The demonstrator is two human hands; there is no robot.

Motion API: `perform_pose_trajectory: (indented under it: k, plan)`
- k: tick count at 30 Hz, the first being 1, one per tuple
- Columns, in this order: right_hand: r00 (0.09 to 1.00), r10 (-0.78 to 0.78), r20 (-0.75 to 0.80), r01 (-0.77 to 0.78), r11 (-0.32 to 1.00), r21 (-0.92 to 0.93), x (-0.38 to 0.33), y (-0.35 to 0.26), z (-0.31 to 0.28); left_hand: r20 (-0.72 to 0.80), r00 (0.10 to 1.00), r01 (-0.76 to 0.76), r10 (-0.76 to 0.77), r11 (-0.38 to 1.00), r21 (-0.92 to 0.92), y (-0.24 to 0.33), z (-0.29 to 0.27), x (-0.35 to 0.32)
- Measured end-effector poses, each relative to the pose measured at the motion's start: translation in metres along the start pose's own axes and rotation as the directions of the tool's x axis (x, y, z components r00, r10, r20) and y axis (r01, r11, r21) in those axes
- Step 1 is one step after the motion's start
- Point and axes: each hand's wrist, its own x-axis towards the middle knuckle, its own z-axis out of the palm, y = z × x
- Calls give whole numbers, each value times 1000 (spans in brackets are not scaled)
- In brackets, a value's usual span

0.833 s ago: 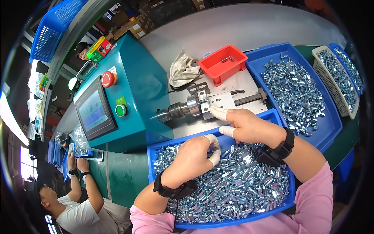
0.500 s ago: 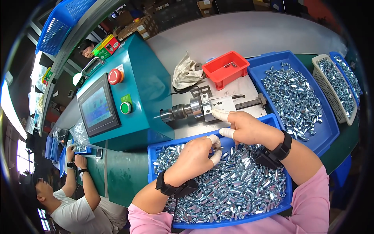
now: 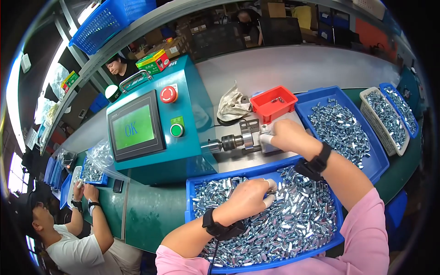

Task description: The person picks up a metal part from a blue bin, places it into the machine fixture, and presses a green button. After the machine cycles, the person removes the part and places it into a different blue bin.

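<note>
My left hand [image 3: 250,197] is closed in a pinch over a blue tray [image 3: 189,201] heaped with small shiny metal parts [image 3: 279,233]. White covers wrap its thumb and forefinger; what lies between them is too small to make out. Farther off, my right hand [image 3: 291,135] curls over the end of a metal clamping fixture [image 3: 250,137], its covered fingertips against a silver block. Whatever those fingers grip is hidden behind the hand. The fixture lines up with the chuck [image 3: 231,142] of a teal machine [image 3: 192,91], whose screen [image 3: 133,128] glows green.
Behind the fixture are a red bin [image 3: 275,114] holding a few parts and a crumpled cloth [image 3: 233,104]. At the right stand another blue tray [image 3: 378,160] and a pale basket [image 3: 389,145] of parts. A co-worker [image 3: 78,243] sits at the left.
My right hand has shifted away from me onto the end of the fixture, covering its lever. My left hand stays over the tray. The screen has turned green, and the view has tilted.
</note>
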Motion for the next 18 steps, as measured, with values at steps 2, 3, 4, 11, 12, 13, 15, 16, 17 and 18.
perform_pose_trajectory:
  k: [2, 3, 4, 11, 12, 13, 15, 16, 17, 18]
  plan:
    - [999, -8, -37, 4, 993, -115, 4, -10, 1, -7, 1000, -25, 25, 1000, -11, 0, 2, -1]
    - [996, -13, -88, -1, 987, -158, 4, -15, 2, -14, 999, -41, 40, 999, -24, 0, 0, -2]
    - [990, -19, -138, -9, 980, -200, 3, -19, 2, -20, 998, -56, 55, 998, -38, -1, -1, -3]
    - [848, 312, -429, -453, 847, -278, -11, 96, -38, -23, 999, -44, 43, 997, -59, 2, -9, -2]
    - [835, 351, -423, -496, 814, -303, -20, 105, -41, -27, 999, -48, 47, 997, -60, 1, -9, -1]
    - [820, 391, -418, -537, 778, -326, -26, 110, -42, -25, 999, -47, 45, 997, -60, 0, -8, -1]
    - [827, 401, -393, -525, 801, -288, -27, 117, -37, -43, 998, -47, 46, 999, -17, -5, -5, -1]
    - [834, 409, -370, -513, 822, -249, -27, 119, -34, -50, 998, -46, 46, 999, 8, -6, -4, 1]
    - [838, 424, -344, -507, 838, -203, -30, 109, -35, -35, 998, -45, 45, 999, 15, -6, -3, 4]
    - [860, 367, -354, -416, 906, -73, -31, 90, -36, -122, 991, -58, 64, 997, 47, -7, -2, 5]
